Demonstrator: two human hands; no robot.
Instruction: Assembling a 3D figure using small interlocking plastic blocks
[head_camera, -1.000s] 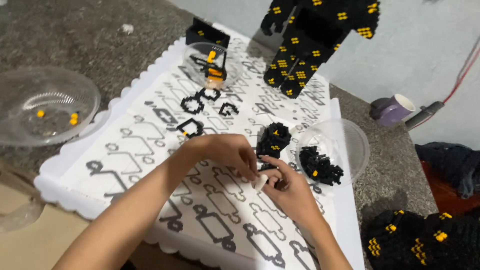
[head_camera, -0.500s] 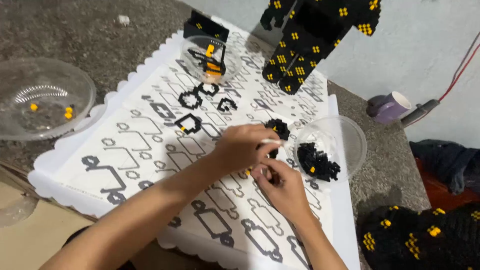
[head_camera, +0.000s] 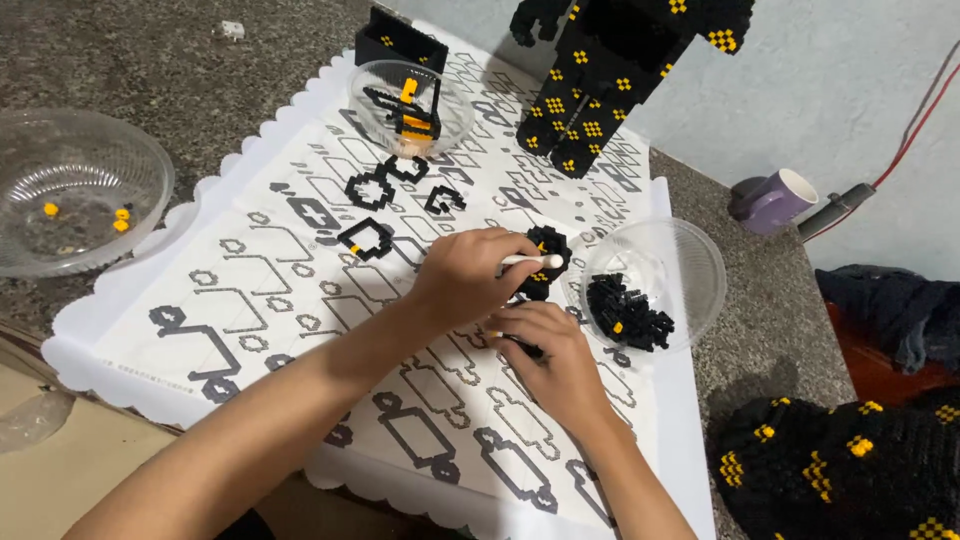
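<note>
White thin tool (head_camera: 533, 261) is pinched in the left hand (head_camera: 470, 275), pressing a black brick cluster (head_camera: 545, 262); right hand (head_camera: 545, 345) closes on small black piece (head_camera: 527, 348) over the printed sheet (head_camera: 250, 300).

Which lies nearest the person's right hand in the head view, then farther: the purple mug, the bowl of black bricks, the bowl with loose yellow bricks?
1. Bowl of black bricks, just right of the right hand.
2. Purple mug, far right.
3. Bowl with loose yellow bricks, far left.

A speckled grey stone surface (head_camera: 170, 60) stands against a pale, bumpy wall (head_camera: 850, 70). The light is soft.
</note>
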